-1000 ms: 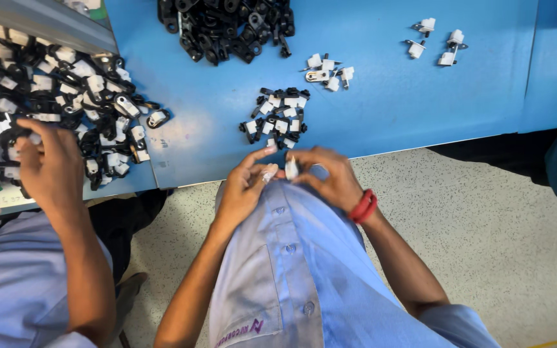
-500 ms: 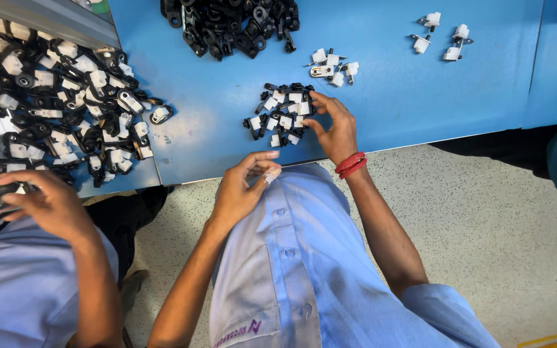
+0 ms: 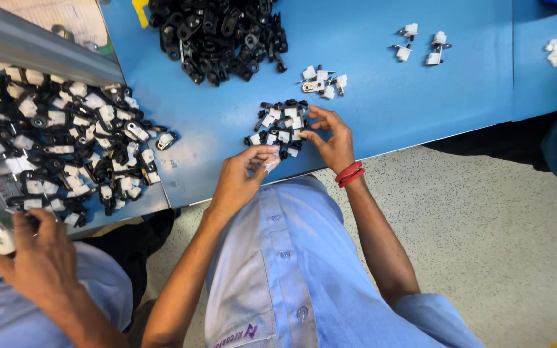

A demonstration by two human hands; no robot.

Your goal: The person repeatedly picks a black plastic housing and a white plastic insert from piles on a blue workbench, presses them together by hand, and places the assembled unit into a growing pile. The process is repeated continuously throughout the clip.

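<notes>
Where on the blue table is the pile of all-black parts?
In the head view, the pile of all-black parts lies at the far edge of the blue table, left of centre, beyond the small black-and-white pile by the right hand.

Right hand (image 3: pixel 332 140) fingers a small pile of black-and-white clips (image 3: pixel 280 126); left hand (image 3: pixel 243 178) pinches one.

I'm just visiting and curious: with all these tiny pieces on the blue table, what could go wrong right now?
The small pile under the right hand sits near the blue table edge, so pieces might get knocked to the floor. The left hand pinches a tiny white piece beyond the edge; it could slip.
</notes>
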